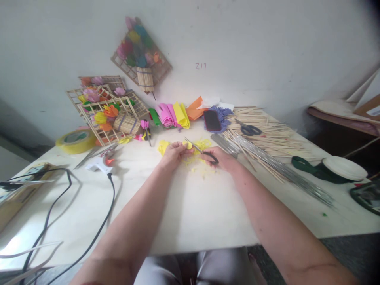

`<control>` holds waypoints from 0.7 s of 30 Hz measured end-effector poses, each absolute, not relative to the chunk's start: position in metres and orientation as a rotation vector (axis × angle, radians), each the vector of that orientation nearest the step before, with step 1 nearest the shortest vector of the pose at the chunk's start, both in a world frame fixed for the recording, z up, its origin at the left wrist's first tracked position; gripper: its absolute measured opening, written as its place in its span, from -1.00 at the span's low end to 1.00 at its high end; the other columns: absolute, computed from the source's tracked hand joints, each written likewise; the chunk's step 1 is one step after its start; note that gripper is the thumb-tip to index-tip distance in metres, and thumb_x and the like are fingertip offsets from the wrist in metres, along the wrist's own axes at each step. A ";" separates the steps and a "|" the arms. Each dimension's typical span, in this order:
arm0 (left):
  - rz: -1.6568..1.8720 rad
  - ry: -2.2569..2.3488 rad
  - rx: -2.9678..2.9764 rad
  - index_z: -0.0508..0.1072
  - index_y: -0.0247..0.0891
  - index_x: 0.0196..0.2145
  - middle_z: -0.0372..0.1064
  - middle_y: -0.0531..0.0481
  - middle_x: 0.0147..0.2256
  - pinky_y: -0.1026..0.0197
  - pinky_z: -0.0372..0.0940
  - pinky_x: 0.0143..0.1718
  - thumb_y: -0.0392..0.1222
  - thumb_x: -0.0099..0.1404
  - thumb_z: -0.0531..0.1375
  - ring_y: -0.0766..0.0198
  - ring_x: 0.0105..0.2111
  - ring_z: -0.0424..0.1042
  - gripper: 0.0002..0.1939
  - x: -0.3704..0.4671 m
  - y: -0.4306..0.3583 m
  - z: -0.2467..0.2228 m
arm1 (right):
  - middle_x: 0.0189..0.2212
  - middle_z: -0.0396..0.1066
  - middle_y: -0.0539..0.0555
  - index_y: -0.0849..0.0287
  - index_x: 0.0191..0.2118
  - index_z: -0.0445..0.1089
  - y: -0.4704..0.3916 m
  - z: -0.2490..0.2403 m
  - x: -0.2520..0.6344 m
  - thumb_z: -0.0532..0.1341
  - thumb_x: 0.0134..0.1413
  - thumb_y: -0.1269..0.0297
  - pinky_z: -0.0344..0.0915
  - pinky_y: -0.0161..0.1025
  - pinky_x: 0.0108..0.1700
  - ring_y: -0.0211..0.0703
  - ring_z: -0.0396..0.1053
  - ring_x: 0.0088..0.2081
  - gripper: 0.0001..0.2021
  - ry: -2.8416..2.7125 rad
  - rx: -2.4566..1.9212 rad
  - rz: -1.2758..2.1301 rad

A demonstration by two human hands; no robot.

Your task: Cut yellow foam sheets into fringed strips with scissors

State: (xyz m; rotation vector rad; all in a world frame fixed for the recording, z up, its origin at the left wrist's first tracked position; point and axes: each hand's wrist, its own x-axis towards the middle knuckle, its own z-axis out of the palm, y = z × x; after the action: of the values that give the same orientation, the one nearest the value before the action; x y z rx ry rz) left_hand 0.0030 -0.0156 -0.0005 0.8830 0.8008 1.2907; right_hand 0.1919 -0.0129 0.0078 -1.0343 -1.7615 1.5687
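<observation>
At the middle of the table my left hand (175, 153) pinches a small rounded yellow paper piece (187, 145) between its fingertips. My right hand (221, 157) grips dark-handled scissors (210, 157), whose blades point left and away, close beside the yellow piece. Whether the blades touch the paper I cannot tell. Under and around both hands lie yellow paper scraps (204, 144). More yellow paper (163, 147) sits just left of my left hand.
Left are a hot glue gun (102, 164) with a black cord, yellow tape (75, 141) and flower-covered stick lattices (103, 114). Behind lie rolled coloured paper (166, 114) and a phone (211, 120). To the right are wooden sticks (279, 134), wires (285, 174) and other scissors (251, 129).
</observation>
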 end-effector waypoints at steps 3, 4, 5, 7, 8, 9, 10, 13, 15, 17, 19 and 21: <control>1.286 0.795 0.894 0.32 -0.38 -0.49 0.44 -0.10 -0.49 0.21 0.36 -0.35 -0.29 0.03 0.24 0.24 -0.46 0.47 -0.86 0.003 -0.015 -0.001 | -0.77 0.17 -0.13 0.24 -0.57 0.24 -0.012 0.007 0.192 0.27 -0.21 0.09 0.00 -0.47 -0.76 -0.47 0.04 -0.77 -0.70 -1.772 -1.029 1.564; 1.285 0.796 0.894 0.32 -0.38 -0.49 0.44 -0.10 -0.49 0.21 0.36 -0.35 -0.29 0.02 0.25 0.25 -0.47 0.46 -0.86 0.003 -0.015 -0.001 | -0.77 0.16 -0.13 0.24 -0.57 0.24 -0.012 0.007 0.192 0.27 -0.22 0.09 0.00 -0.47 -0.76 -0.46 0.04 -0.77 -0.69 -1.773 -1.027 1.559; 1.285 0.797 0.893 0.32 -0.38 -0.49 0.44 -0.10 -0.49 0.21 0.36 -0.36 -0.29 0.02 0.25 0.25 -0.47 0.46 -0.86 0.003 -0.015 -0.001 | -0.78 0.16 -0.14 0.24 -0.57 0.23 -0.012 0.007 0.193 0.27 -0.22 0.09 -0.01 -0.46 -0.77 -0.46 0.03 -0.77 -0.69 -1.774 -1.027 1.556; 1.287 0.801 0.889 0.32 -0.38 -0.49 0.44 -0.10 -0.49 0.22 0.36 -0.36 -0.29 0.02 0.25 0.25 -0.47 0.46 -0.85 0.002 -0.015 -0.002 | -0.79 0.14 -0.15 0.23 -0.58 0.23 -0.012 0.007 0.193 0.27 -0.22 0.08 -0.03 -0.46 -0.77 -0.47 0.01 -0.78 -0.69 -1.773 -1.025 1.559; 1.289 0.802 0.886 0.32 -0.38 -0.49 0.44 -0.09 -0.50 0.22 0.36 -0.36 -0.29 0.02 0.25 0.25 -0.47 0.46 -0.85 0.002 -0.015 -0.002 | -0.79 0.13 -0.15 0.23 -0.58 0.23 -0.011 0.007 0.192 0.27 -0.22 0.09 -0.05 -0.45 -0.77 -0.47 0.00 -0.78 -0.69 -1.774 -1.020 1.560; 1.291 0.802 0.884 0.33 -0.38 -0.49 0.44 -0.10 -0.50 0.21 0.36 -0.35 -0.29 0.02 0.25 0.25 -0.47 0.46 -0.86 0.002 -0.015 -0.001 | -0.79 0.12 -0.15 0.23 -0.58 0.23 -0.011 0.007 0.192 0.27 -0.22 0.09 -0.06 -0.45 -0.78 -0.47 -0.01 -0.79 -0.69 -1.775 -1.015 1.560; 1.293 0.801 0.883 0.33 -0.38 -0.49 0.44 -0.10 -0.50 0.21 0.36 -0.35 -0.29 0.03 0.24 0.25 -0.47 0.46 -0.86 0.002 -0.014 -0.001 | -0.80 0.11 -0.15 0.23 -0.58 0.23 -0.010 0.007 0.192 0.27 -0.22 0.10 -0.07 -0.45 -0.78 -0.47 -0.01 -0.79 -0.70 -1.775 -1.011 1.558; 1.299 0.795 0.882 0.34 -0.39 -0.49 0.44 -0.10 -0.50 0.20 0.36 -0.34 -0.29 0.04 0.23 0.25 -0.47 0.46 -0.88 0.002 -0.014 -0.001 | -0.80 0.11 -0.15 0.23 -0.59 0.22 -0.009 0.006 0.191 0.28 -0.23 0.12 -0.09 -0.44 -0.78 -0.47 -0.02 -0.79 -0.71 -1.780 -1.008 1.544; 1.304 0.792 0.881 0.34 -0.39 -0.48 0.44 -0.10 -0.49 0.20 0.36 -0.33 -0.30 0.04 0.23 0.24 -0.47 0.47 -0.89 0.001 -0.014 -0.002 | -0.80 0.11 -0.15 0.22 -0.60 0.22 -0.009 0.006 0.191 0.28 -0.23 0.13 -0.09 -0.43 -0.78 -0.46 -0.01 -0.79 -0.71 -1.787 -1.012 1.536; 1.307 0.792 0.876 0.34 -0.38 -0.49 0.44 -0.10 -0.49 0.19 0.36 -0.32 -0.30 0.04 0.23 0.24 -0.46 0.47 -0.89 0.001 -0.014 -0.002 | -0.81 0.11 -0.15 0.23 -0.60 0.21 -0.009 0.006 0.191 0.27 -0.23 0.14 -0.09 -0.43 -0.78 -0.46 -0.01 -0.79 -0.72 -1.793 -1.015 1.535; 1.311 0.791 0.871 0.35 -0.38 -0.49 0.44 -0.10 -0.50 0.19 0.37 -0.32 -0.30 0.04 0.23 0.23 -0.46 0.47 -0.89 0.001 -0.014 -0.003 | -0.80 0.11 -0.15 0.23 -0.59 0.23 -0.009 0.006 0.192 0.27 -0.22 0.14 -0.09 -0.43 -0.77 -0.46 -0.01 -0.79 -0.73 -1.792 -1.009 1.541; 1.312 0.795 0.866 0.35 -0.38 -0.48 0.44 -0.10 -0.51 0.19 0.37 -0.33 -0.29 0.05 0.23 0.23 -0.46 0.47 -0.88 0.001 -0.014 -0.003 | -0.80 0.11 -0.15 0.23 -0.57 0.24 -0.009 0.007 0.192 0.26 -0.21 0.14 -0.10 -0.44 -0.77 -0.47 -0.01 -0.79 -0.73 -1.791 -1.001 1.548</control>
State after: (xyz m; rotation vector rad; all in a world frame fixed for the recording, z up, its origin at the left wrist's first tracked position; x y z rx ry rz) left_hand 0.0011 -0.0136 -0.0026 0.8656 0.7946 1.3121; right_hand 0.1920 -0.0094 0.0065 -1.0007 -1.7908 1.5477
